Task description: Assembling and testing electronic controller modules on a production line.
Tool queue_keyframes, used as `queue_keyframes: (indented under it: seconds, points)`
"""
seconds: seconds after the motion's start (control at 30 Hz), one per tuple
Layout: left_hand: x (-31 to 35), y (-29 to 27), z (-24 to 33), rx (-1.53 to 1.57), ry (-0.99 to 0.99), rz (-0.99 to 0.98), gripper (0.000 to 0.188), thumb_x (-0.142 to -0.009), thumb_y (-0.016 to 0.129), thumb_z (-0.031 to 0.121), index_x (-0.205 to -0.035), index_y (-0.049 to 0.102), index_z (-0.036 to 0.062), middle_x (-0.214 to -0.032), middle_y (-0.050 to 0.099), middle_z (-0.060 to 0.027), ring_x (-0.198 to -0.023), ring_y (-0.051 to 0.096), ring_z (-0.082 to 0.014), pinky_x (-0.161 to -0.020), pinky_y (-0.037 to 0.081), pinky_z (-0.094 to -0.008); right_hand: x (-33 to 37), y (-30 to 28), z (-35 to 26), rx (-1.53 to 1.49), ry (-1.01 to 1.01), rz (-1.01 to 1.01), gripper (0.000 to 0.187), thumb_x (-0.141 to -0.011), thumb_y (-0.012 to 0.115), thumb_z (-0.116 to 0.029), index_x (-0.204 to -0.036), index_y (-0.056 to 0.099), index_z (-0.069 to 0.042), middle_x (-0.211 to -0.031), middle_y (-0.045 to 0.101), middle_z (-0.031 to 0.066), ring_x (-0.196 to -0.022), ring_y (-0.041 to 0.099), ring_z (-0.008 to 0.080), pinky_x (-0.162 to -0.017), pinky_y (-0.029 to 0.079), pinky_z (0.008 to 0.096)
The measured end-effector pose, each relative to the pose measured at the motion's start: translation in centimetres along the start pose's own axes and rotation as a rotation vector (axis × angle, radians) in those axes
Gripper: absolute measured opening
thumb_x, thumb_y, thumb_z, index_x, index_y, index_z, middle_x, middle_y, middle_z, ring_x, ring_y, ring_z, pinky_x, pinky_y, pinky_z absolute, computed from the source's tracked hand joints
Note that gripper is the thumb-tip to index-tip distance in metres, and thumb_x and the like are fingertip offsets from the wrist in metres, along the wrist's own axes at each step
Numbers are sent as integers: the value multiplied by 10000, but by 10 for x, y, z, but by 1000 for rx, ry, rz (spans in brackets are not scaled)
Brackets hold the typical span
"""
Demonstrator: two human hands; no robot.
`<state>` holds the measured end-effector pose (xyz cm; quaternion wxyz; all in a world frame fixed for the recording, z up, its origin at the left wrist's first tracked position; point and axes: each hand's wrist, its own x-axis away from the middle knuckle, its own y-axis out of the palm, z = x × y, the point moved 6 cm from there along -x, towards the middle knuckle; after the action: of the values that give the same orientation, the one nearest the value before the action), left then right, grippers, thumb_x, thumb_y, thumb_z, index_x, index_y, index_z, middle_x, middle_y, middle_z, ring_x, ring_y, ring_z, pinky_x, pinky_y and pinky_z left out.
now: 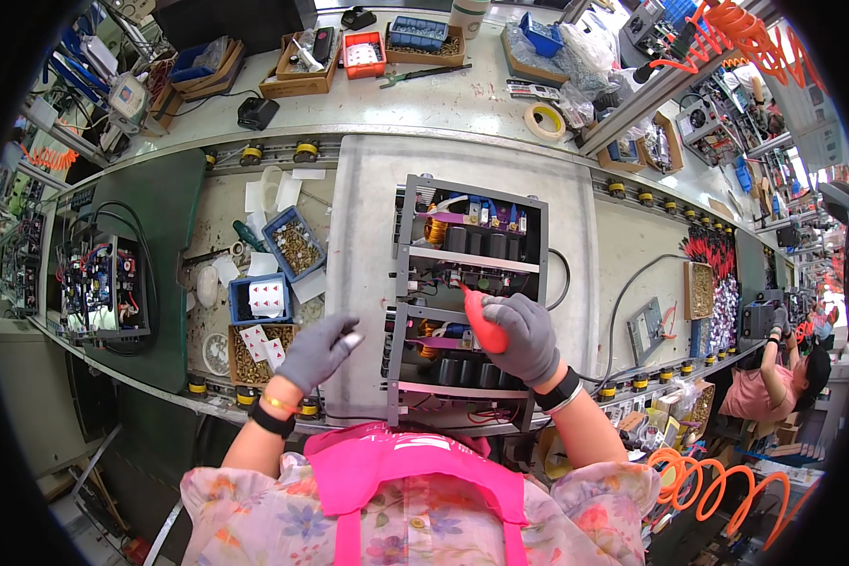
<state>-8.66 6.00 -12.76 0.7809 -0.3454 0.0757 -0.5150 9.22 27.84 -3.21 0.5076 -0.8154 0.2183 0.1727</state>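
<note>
Two open grey metal chassis stand on a pale work board (368,189) in front of me: a far chassis (476,269) and a near chassis (396,377). Capacitors, copper coils and wiring show inside both. My right hand (524,344), in a grey glove, is wrapped round a red squeeze bottle (486,325). The bottle's thin tip points into the near side of the far chassis, among small parts. Left of the near chassis, my gloved left hand (319,354) hovers with fingers drawn together. Something small and whitish shows at its fingertips; I cannot tell what it is.
Blue bins (295,243) of screws and sheets of labels (267,299) lie to the left. Further left, another open chassis (104,283) rests on a green board (170,283). A metal panel (646,330) lies right; a co-worker (764,387) sits beyond.
</note>
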Motion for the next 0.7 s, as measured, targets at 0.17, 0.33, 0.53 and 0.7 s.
queue_keyframes:
  seconds: [0.17, 0.33, 0.53, 0.7]
  points:
    - [-51, 1, 15, 220, 47, 28, 441, -957, 536, 389, -1221, 560, 37, -996, 665, -122, -840, 668, -202, -731, 535, -323, -1, 1, 0, 5, 14, 5, 447, -603, 741, -18, -988, 534, -106, -859, 626, 62, -696, 603, 256, -552, 468, 344]
    - [-82, 20, 10, 255, -1, 21, 516, -965, 510, 435, -1284, 494, 30, -993, 655, -130, -814, 662, -172, -705, 536, -306, -4, 1, 2, -24, 46, 9, 452, -616, 755, -15, -1003, 535, -92, -853, 631, 78, -700, 615, 283, -585, 498, 356]
    - [-90, 34, -2, 204, -120, -8, 523, -965, 465, 494, -1294, 491, 87, -981, 655, -177, -844, 656, -263, -763, 516, -350, -7, -28, 7, -175, 349, 225, 420, -697, 788, -24, -1029, 533, -52, -916, 675, 109, -827, 684, 219, -729, 546, 312]
    - [-91, 34, 1, 290, -139, -32, 497, -972, 446, 502, -1291, 507, 126, -915, 654, -150, -785, 637, -215, -731, 519, -340, -23, -11, -4, -291, 295, 206, 430, -697, 804, -50, -1032, 535, -53, -921, 683, 104, -809, 683, 221, -723, 545, 311]
